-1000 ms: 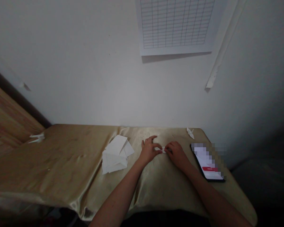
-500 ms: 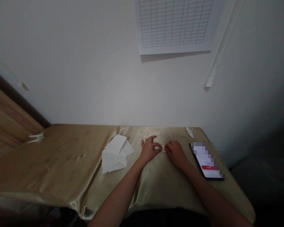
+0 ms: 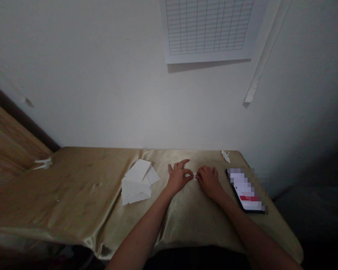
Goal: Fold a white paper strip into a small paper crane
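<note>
Over the gold satin cloth, a small piece of white paper is pinched between my two hands, mostly hidden by the fingertips. My left hand grips its left side with thumb and forefinger, while the other fingers are raised and spread. On the right side, my right hand holds it with curled fingers. Left of my hands lies a loose pile of white paper sheets. How the small paper is folded is too small to make out.
A phone with a lit screen lies right of my right hand. Behind it is a small folded white paper. Another folded white paper sits at the far left. The cloth-covered table meets a wall holding a printed grid sheet.
Both hands stay nearly in place on the small paper. My left hand's raised fingers stretch slightly further right, and less of the paper shows between the fingertips.
</note>
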Tool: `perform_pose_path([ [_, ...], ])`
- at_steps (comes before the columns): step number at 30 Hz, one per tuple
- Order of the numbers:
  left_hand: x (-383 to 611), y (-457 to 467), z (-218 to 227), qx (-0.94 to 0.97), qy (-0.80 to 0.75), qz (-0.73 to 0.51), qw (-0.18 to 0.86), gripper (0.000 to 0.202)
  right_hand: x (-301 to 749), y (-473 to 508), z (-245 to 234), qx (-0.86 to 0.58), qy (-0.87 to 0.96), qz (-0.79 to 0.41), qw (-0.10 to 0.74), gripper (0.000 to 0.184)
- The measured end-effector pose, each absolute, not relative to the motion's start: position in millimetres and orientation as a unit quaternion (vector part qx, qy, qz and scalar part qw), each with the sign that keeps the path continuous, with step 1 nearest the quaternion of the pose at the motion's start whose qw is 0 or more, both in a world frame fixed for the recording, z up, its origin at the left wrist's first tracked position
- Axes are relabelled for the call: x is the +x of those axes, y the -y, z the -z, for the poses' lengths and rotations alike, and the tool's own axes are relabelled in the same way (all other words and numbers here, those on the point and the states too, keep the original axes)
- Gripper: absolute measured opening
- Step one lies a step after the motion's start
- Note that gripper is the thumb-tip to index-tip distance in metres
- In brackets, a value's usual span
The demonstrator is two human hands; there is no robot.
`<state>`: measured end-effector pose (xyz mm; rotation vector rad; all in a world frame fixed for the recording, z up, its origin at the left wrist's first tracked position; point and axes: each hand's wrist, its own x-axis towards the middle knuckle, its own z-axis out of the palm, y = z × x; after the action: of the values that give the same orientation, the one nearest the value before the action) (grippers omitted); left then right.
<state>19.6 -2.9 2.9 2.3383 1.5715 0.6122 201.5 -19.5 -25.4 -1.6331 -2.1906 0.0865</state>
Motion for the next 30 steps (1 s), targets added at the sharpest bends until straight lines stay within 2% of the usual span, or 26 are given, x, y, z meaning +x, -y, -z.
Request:
perform_pose_path([
  [9,22,4,-2,0.815,-0.540,-0.171,0.126,0.009,201,16,30,-0.600,0.770,-0.021,0.217,0.015],
  [22,15,5,6,0.804,-0.547,-0.181,0.146,0.003,215,8,35,-0.582,0.752,-0.105,0.290,0.011],
  [30,17,6,6,0.798,-0.560,-0.182,0.131,0.025,216,11,29,-0.582,0.749,-0.103,0.299,0.013],
])
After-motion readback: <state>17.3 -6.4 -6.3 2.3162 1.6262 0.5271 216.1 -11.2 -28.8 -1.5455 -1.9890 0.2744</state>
